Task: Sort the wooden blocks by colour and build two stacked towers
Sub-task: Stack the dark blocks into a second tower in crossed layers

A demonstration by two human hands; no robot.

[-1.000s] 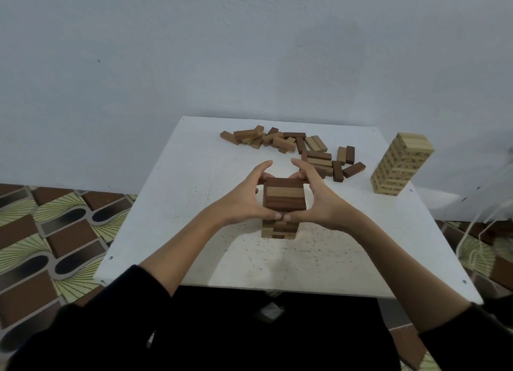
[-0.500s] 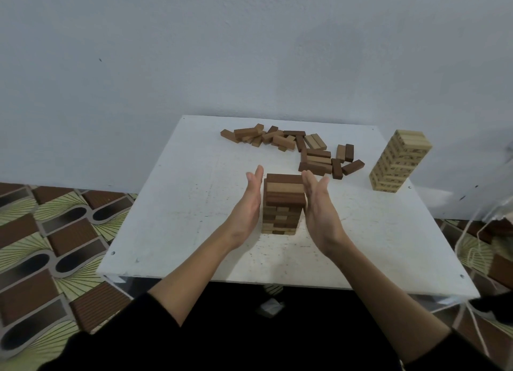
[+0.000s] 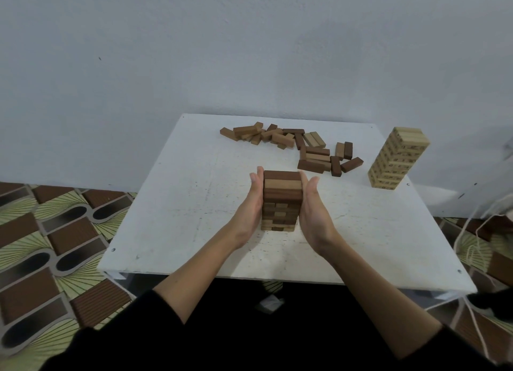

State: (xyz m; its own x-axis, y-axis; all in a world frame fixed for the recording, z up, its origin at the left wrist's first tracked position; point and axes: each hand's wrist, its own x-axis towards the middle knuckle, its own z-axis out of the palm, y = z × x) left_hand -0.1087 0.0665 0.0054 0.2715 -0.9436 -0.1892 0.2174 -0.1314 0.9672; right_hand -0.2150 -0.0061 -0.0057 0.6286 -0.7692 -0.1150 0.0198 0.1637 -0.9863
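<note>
Mid-table | both hands flat, fingers straight, pressing brown tower (image 3: 282, 201) sides | left hand (image 3: 251, 204) | right hand (image 3: 313, 207)

I keep my left hand (image 3: 251, 204) and my right hand (image 3: 313, 207) upright, palms facing each other, fingers straight and pointing to the far side. Both forearms reach forward from the near edge, bare from the black sleeves (image 3: 116, 340), with wrists almost straight.

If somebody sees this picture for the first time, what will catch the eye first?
First, the brown tower at the middle of the white table, with the left hand and right hand flat against its sides. Next, the pale tower at the right edge, and the loose blocks scattered behind.
</note>
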